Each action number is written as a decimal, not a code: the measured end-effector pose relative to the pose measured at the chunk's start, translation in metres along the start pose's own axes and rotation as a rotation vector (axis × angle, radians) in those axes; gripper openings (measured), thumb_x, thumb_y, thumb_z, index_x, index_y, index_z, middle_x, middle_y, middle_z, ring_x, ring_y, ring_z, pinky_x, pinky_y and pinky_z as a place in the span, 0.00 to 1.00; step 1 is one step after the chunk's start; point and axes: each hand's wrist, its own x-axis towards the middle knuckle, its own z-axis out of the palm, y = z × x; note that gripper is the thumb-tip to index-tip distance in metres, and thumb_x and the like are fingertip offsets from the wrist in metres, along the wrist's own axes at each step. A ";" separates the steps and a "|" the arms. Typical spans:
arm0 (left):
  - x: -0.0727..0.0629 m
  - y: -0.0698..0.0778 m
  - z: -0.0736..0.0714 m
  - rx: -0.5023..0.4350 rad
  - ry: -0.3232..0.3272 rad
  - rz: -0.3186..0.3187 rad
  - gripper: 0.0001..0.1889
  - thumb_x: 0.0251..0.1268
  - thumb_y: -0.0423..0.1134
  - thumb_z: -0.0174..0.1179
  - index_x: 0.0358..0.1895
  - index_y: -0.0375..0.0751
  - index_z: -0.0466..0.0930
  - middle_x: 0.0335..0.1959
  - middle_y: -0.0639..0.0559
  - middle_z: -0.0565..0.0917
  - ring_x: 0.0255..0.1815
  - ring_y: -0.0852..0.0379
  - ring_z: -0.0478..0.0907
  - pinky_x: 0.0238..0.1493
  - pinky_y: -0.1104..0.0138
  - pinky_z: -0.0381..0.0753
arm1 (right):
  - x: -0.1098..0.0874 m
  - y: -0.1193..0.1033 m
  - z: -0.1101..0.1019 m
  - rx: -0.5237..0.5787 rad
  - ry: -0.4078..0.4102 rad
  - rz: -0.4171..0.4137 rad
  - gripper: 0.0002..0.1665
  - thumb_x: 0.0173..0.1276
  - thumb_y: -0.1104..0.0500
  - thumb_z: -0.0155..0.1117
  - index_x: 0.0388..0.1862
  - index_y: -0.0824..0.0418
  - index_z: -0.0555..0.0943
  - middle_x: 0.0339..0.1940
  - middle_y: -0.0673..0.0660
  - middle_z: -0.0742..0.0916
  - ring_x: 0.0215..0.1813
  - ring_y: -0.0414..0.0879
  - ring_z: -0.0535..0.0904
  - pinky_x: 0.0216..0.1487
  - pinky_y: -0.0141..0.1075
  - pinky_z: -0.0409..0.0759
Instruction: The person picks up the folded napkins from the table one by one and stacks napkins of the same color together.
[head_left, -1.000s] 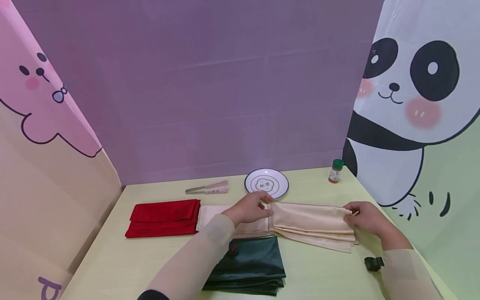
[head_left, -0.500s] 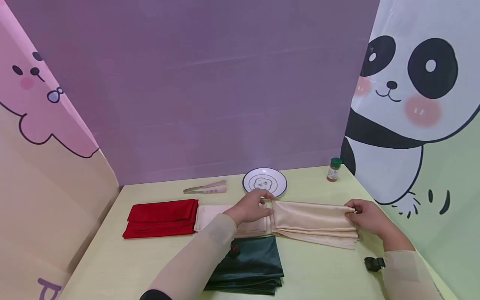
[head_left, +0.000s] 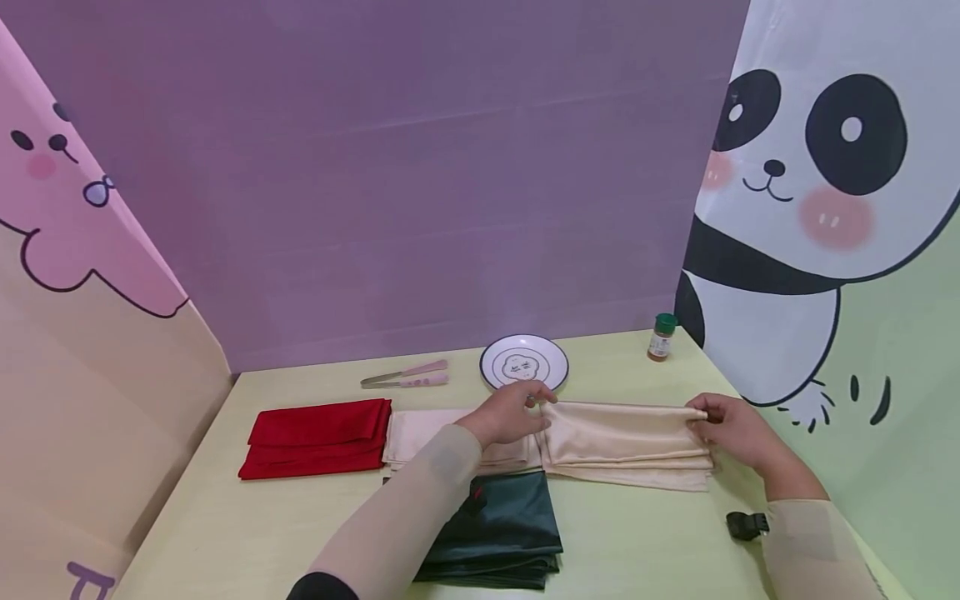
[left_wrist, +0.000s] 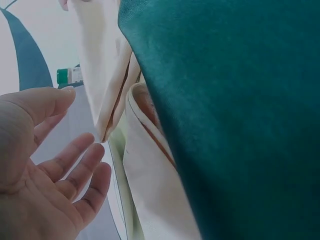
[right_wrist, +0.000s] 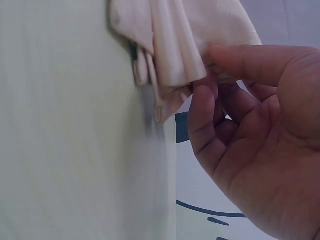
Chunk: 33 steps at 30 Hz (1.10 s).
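Note:
A folded cream satin cloth (head_left: 618, 435) lies on the right half of the table, its layers stepped along the front edge. My right hand (head_left: 738, 429) pinches the far right corner between thumb and fingers; bunched folds show in the right wrist view. At the cloth's far left corner is my left hand (head_left: 510, 414). In the left wrist view its fingers (left_wrist: 82, 167) are loosely bent and spread from the thumb, with nothing between them. A folded pale pink cloth (head_left: 422, 427) lies partly hidden under the left forearm. In front sits a folded dark green cloth (head_left: 521, 521).
A folded red cloth (head_left: 318, 437) lies at the left. Behind the cloths are tongs (head_left: 423, 381) with pink handles and a white plate (head_left: 555, 367). A small green-capped bottle (head_left: 660, 343) stands at the back right corner. Walls border the table's back and sides.
The cream cloth's front right layers have drawn in and lie straighter. My left hand has shifted slightly right along its far edge; my right hand keeps its pinch. The head view has turned slightly.

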 end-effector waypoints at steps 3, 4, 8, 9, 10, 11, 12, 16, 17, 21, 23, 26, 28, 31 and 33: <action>0.001 0.001 0.001 0.005 -0.004 -0.009 0.16 0.72 0.39 0.68 0.61 0.53 0.84 0.61 0.61 0.82 0.64 0.51 0.78 0.63 0.61 0.78 | -0.001 -0.001 -0.001 0.000 0.020 -0.012 0.09 0.75 0.66 0.66 0.51 0.67 0.83 0.42 0.60 0.86 0.38 0.45 0.77 0.34 0.36 0.78; 0.001 0.000 0.001 0.001 -0.005 -0.015 0.16 0.72 0.40 0.68 0.60 0.54 0.84 0.61 0.60 0.82 0.64 0.51 0.78 0.62 0.61 0.78 | 0.000 -0.002 -0.001 -0.001 0.027 -0.014 0.09 0.75 0.66 0.66 0.51 0.67 0.83 0.42 0.60 0.86 0.38 0.45 0.77 0.35 0.35 0.78; 0.001 -0.002 0.002 -0.020 -0.015 -0.040 0.14 0.71 0.39 0.70 0.57 0.55 0.86 0.62 0.57 0.82 0.64 0.50 0.77 0.61 0.61 0.78 | -0.001 -0.005 -0.001 -0.002 0.045 -0.009 0.10 0.76 0.65 0.65 0.52 0.67 0.83 0.44 0.61 0.86 0.40 0.45 0.77 0.36 0.34 0.77; 0.002 -0.003 0.002 -0.021 -0.018 -0.043 0.14 0.71 0.40 0.70 0.57 0.55 0.86 0.61 0.58 0.82 0.63 0.50 0.77 0.60 0.61 0.78 | -0.001 -0.006 -0.001 -0.003 0.050 -0.006 0.10 0.76 0.65 0.65 0.52 0.67 0.83 0.45 0.61 0.87 0.41 0.45 0.77 0.37 0.34 0.78; 0.002 -0.003 0.003 -0.024 -0.021 -0.047 0.14 0.70 0.40 0.71 0.56 0.55 0.86 0.60 0.58 0.82 0.63 0.51 0.77 0.60 0.62 0.78 | -0.001 -0.006 -0.001 -0.002 0.054 -0.008 0.10 0.76 0.65 0.65 0.52 0.67 0.83 0.45 0.61 0.87 0.41 0.45 0.77 0.38 0.33 0.78; 0.003 -0.004 0.003 -0.027 -0.024 -0.044 0.14 0.69 0.40 0.71 0.56 0.55 0.87 0.58 0.59 0.83 0.62 0.52 0.77 0.59 0.63 0.78 | -0.001 -0.007 -0.001 0.000 0.058 -0.010 0.10 0.76 0.64 0.64 0.53 0.67 0.83 0.46 0.61 0.87 0.41 0.44 0.77 0.38 0.33 0.78; 0.003 -0.004 0.003 -0.023 -0.027 -0.039 0.14 0.69 0.40 0.71 0.56 0.55 0.87 0.57 0.60 0.83 0.61 0.53 0.77 0.59 0.64 0.78 | -0.001 -0.007 -0.001 0.000 0.065 -0.014 0.10 0.77 0.64 0.64 0.53 0.67 0.83 0.46 0.62 0.87 0.42 0.44 0.77 0.39 0.33 0.78; 0.003 -0.001 0.002 -0.022 -0.038 -0.005 0.14 0.67 0.38 0.73 0.55 0.53 0.89 0.51 0.63 0.85 0.56 0.56 0.78 0.57 0.67 0.78 | -0.001 -0.007 -0.001 -0.002 0.098 -0.032 0.10 0.77 0.65 0.64 0.53 0.67 0.83 0.46 0.62 0.88 0.41 0.41 0.78 0.39 0.31 0.78; 0.003 0.000 0.002 -0.030 -0.041 0.002 0.15 0.67 0.37 0.73 0.55 0.52 0.89 0.50 0.64 0.85 0.55 0.57 0.79 0.56 0.68 0.79 | -0.001 -0.008 -0.001 -0.001 0.107 -0.031 0.10 0.77 0.65 0.64 0.53 0.67 0.83 0.46 0.62 0.88 0.41 0.41 0.78 0.39 0.31 0.78; 0.002 0.003 0.001 -0.099 -0.053 0.002 0.16 0.63 0.33 0.75 0.53 0.48 0.89 0.49 0.62 0.86 0.47 0.61 0.82 0.48 0.70 0.82 | -0.002 -0.009 -0.001 -0.009 0.127 -0.020 0.13 0.78 0.62 0.65 0.55 0.69 0.82 0.46 0.63 0.88 0.40 0.38 0.79 0.38 0.29 0.79; 0.001 0.004 0.001 -0.135 -0.051 -0.006 0.16 0.62 0.31 0.75 0.53 0.46 0.89 0.50 0.60 0.85 0.43 0.63 0.83 0.44 0.70 0.82 | -0.002 -0.010 -0.002 -0.009 0.135 -0.009 0.17 0.78 0.59 0.66 0.57 0.69 0.82 0.48 0.65 0.89 0.41 0.35 0.79 0.39 0.28 0.79; 0.000 0.005 0.002 -0.159 -0.040 -0.012 0.17 0.60 0.30 0.76 0.53 0.46 0.89 0.53 0.58 0.85 0.40 0.64 0.84 0.41 0.70 0.83 | -0.003 -0.011 -0.004 0.005 0.148 0.008 0.21 0.77 0.56 0.68 0.58 0.70 0.78 0.49 0.67 0.89 0.42 0.32 0.79 0.38 0.27 0.79; 0.000 0.006 0.002 -0.160 -0.031 -0.013 0.18 0.60 0.29 0.76 0.53 0.46 0.89 0.55 0.57 0.84 0.39 0.64 0.84 0.40 0.70 0.83 | -0.003 -0.010 -0.005 0.009 0.163 0.022 0.21 0.76 0.55 0.70 0.55 0.69 0.75 0.43 0.65 0.89 0.39 0.33 0.78 0.37 0.28 0.76; -0.001 0.007 0.002 -0.172 -0.020 -0.019 0.19 0.59 0.29 0.76 0.54 0.47 0.89 0.57 0.57 0.82 0.40 0.64 0.84 0.40 0.70 0.84 | -0.003 -0.008 -0.006 -0.003 0.197 0.036 0.21 0.74 0.53 0.71 0.44 0.66 0.71 0.33 0.57 0.85 0.36 0.39 0.73 0.33 0.32 0.71; -0.001 0.008 0.002 -0.181 -0.012 -0.022 0.20 0.60 0.29 0.76 0.55 0.47 0.88 0.57 0.57 0.81 0.40 0.64 0.84 0.40 0.70 0.84 | -0.004 -0.007 -0.006 -0.016 0.224 0.029 0.22 0.74 0.52 0.72 0.38 0.64 0.70 0.31 0.54 0.80 0.35 0.42 0.71 0.32 0.35 0.67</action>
